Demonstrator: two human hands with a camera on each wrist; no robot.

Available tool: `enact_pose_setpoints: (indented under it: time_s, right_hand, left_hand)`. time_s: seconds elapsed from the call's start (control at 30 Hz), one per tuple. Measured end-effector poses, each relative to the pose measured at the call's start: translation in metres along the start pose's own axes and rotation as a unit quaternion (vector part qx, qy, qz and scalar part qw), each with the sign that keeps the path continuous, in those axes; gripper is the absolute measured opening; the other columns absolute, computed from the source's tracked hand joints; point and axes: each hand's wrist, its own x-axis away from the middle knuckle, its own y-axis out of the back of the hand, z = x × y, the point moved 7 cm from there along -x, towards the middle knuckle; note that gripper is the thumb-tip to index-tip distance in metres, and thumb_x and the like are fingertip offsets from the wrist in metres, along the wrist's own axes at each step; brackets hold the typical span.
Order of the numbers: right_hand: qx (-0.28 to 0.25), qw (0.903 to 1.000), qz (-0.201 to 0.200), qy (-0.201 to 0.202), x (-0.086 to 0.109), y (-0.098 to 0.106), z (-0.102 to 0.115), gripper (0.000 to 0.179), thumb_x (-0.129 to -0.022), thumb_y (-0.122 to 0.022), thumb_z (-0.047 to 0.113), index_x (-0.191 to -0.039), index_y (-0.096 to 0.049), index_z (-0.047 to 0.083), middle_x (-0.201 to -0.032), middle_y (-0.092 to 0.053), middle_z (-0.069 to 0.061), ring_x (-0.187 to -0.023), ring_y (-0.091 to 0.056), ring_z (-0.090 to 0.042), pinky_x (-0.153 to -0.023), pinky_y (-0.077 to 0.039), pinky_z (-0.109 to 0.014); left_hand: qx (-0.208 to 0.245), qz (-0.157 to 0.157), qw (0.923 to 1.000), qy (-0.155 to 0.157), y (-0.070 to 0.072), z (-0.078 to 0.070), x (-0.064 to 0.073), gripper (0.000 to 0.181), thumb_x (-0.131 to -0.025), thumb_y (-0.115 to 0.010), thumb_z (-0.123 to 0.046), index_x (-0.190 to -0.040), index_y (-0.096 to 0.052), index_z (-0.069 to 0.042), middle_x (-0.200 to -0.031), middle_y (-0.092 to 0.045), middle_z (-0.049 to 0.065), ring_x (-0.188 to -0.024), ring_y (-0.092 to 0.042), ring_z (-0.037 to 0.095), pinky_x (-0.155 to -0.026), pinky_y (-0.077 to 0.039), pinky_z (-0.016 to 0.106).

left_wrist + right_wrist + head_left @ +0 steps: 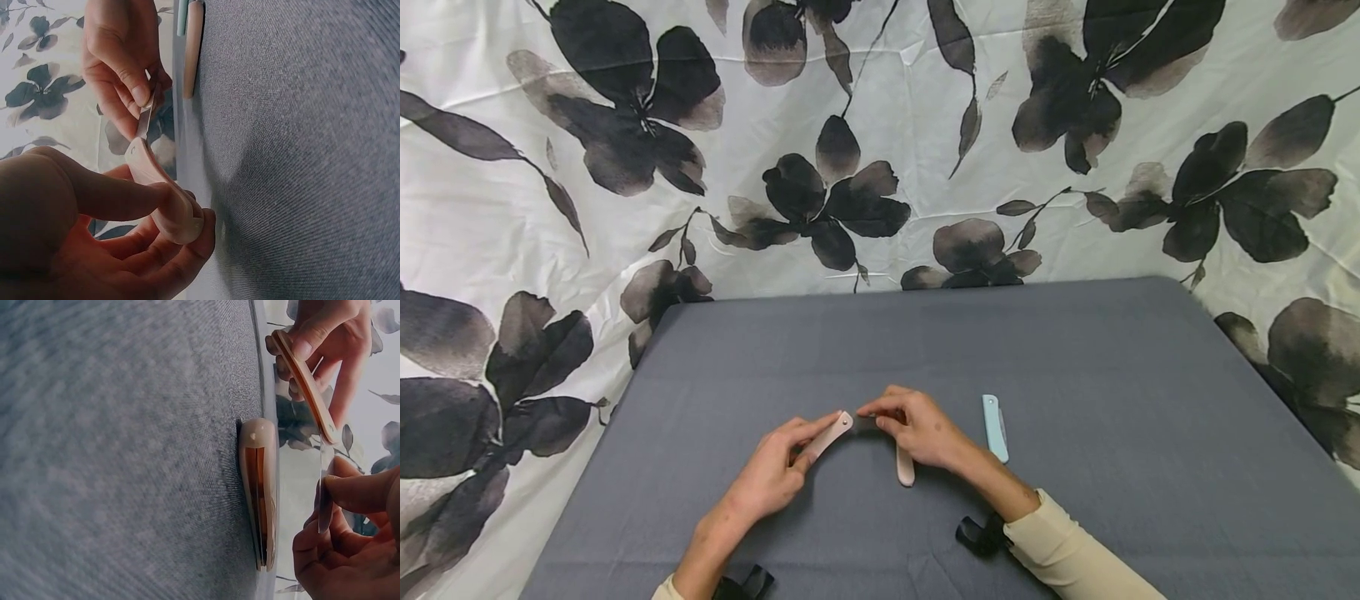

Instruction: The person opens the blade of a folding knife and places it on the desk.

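My left hand (772,471) grips the pale pink handle of a folding knife (831,437), thumb on one side and fingers on the other. The metal blade (144,121) is swung out from the handle. My right hand (927,429) pinches that blade between thumb and fingers, as the right wrist view shows. Below the right hand a second pink folding knife (905,469) lies on the grey cloth, its blade folded into the handle (256,432). To the right of that hand lies a light blue folding knife (994,430).
The grey cloth-covered table (1090,358) extends around both hands. Behind it hangs a white fabric (940,200) with dark flowers. Black straps (979,535) sit at the wrists, near the beige sleeves (1075,542).
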Motion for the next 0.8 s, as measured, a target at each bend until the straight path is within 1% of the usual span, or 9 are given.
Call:
enact_pose_setpoints:
  time_s: [0.23,0.4,0.57,0.67,0.8]
  right_hand:
    - [-0.003,1.0000,0.007,-0.002,-0.0020,-0.0014,0.0001,0.026,-0.101,-0.062,0.001,-0.120,-0.078,0.008,-0.102,-0.070,-0.012,-0.079,-0.054,-0.005,-0.071,-0.048,-0.021]
    - [-0.001,1.0000,0.006,-0.004,-0.0026,-0.0004,0.0002,0.025,-0.101,-0.062,0.001,-0.118,-0.079,0.009,-0.097,-0.067,-0.009,-0.076,-0.052,-0.005,-0.070,-0.047,-0.021]
    - [0.004,1.0000,0.005,0.000,-0.0032,0.0002,0.0011,0.026,-0.101,-0.062,0.000,-0.116,-0.080,0.009,-0.094,-0.066,-0.008,-0.076,-0.051,-0.005,-0.070,-0.046,-0.021]
    - [0.005,1.0000,0.005,0.002,-0.0033,0.0005,0.0015,0.026,-0.101,-0.061,-0.001,-0.115,-0.080,0.009,-0.095,-0.067,-0.009,-0.076,-0.051,-0.005,-0.070,-0.046,-0.021]
    - [0.013,0.9999,0.005,0.007,-0.0032,0.0007,0.0021,0.027,-0.101,-0.061,-0.001,-0.114,-0.081,0.011,-0.097,-0.068,-0.010,-0.077,-0.051,-0.005,-0.070,-0.046,-0.021]
  left_hand:
    - [-0.005,0.010,0.9999,-0.007,0.0012,0.0017,-0.0007,0.063,-0.093,-0.064,0.011,-0.147,-0.062,-0.022,-0.105,-0.069,0.006,-0.073,-0.047,0.011,-0.065,-0.040,0.024]
    - [-0.007,0.015,0.9998,-0.012,0.0012,0.0016,-0.0014,0.063,-0.092,-0.064,0.011,-0.146,-0.062,-0.021,-0.100,-0.067,0.006,-0.069,-0.044,0.009,-0.063,-0.039,0.024]
    - [-0.013,0.014,0.9995,-0.026,0.0013,-0.0006,-0.0016,0.063,-0.091,-0.063,0.013,-0.145,-0.064,-0.019,-0.102,-0.068,0.005,-0.074,-0.046,0.006,-0.068,-0.041,0.023]
    - [-0.014,0.020,0.9994,-0.025,0.0004,-0.0010,-0.0015,0.063,-0.091,-0.062,0.013,-0.145,-0.063,-0.020,-0.105,-0.069,0.005,-0.077,-0.048,0.006,-0.070,-0.041,0.024]
    - [-0.016,0.025,0.9993,-0.024,-0.0005,-0.0012,-0.0012,0.063,-0.091,-0.061,0.014,-0.145,-0.063,-0.020,-0.105,-0.069,0.005,-0.077,-0.048,0.006,-0.071,-0.042,0.023]
